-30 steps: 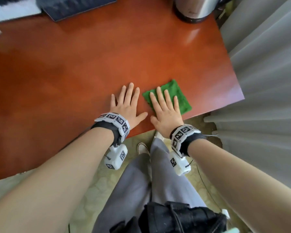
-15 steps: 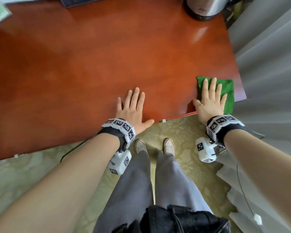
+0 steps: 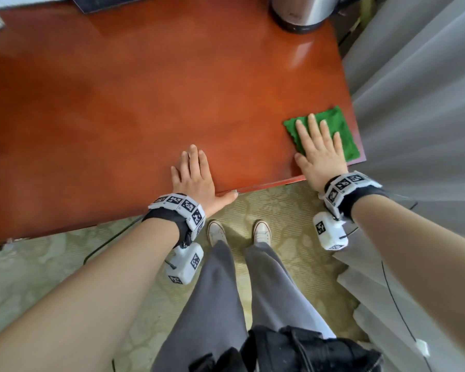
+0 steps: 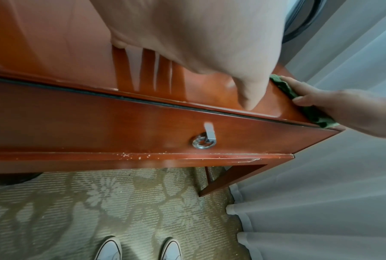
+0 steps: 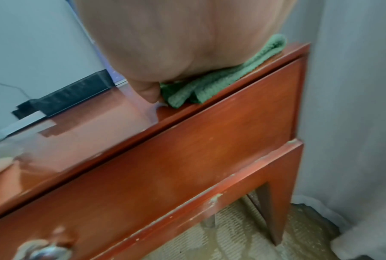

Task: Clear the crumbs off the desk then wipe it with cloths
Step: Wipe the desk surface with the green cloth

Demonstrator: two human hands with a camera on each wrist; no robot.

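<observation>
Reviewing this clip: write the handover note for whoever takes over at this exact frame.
Left hand: flat on the desk near its front edge, holding nothing.
Right hand: fingers straight, pressing the green cloth onto the desk's front right corner, beside the curtain.
Done: no crumbs visible on the desktop; wiping is under way.
Left: wipe the rest of the top, toward the kettle and the left side.

The glossy reddish-brown table [image 3: 151, 98] carried a folded green cloth [image 3: 341, 135] at its near right corner, a metal kettle [image 3: 301, 12] at the far right edge and a dark flat item [image 3: 102, 4] at the far edge. Both hands lay flat on it.
</observation>
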